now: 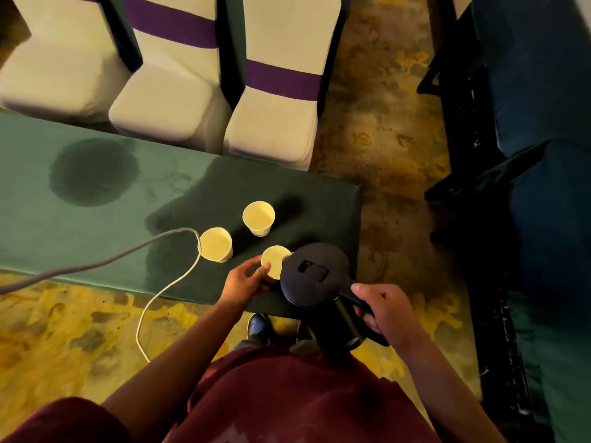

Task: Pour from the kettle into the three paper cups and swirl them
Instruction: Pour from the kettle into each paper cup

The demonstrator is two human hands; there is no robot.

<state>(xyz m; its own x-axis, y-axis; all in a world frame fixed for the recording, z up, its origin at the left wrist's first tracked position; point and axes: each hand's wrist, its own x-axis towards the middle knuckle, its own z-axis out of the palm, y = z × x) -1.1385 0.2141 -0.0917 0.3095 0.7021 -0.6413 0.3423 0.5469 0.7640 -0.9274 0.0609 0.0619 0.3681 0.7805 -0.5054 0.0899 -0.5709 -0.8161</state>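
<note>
Kettle (pixel 315 273), black, held tilted over the table's (pixel 96 225) near right corner, spout at the rim of the nearest cup (pixel 273 262). Right hand (pixel 385 310) wrapped tight around the handle; left hand (pixel 246 279) pinches that cup's side, steadying it. Step: apparently the first pour; no stream is visible. Two further cups (pixel 216 244) (pixel 258 217) stand just beyond. Next: tip further, gently. Wet patches darken the cloth.
</note>
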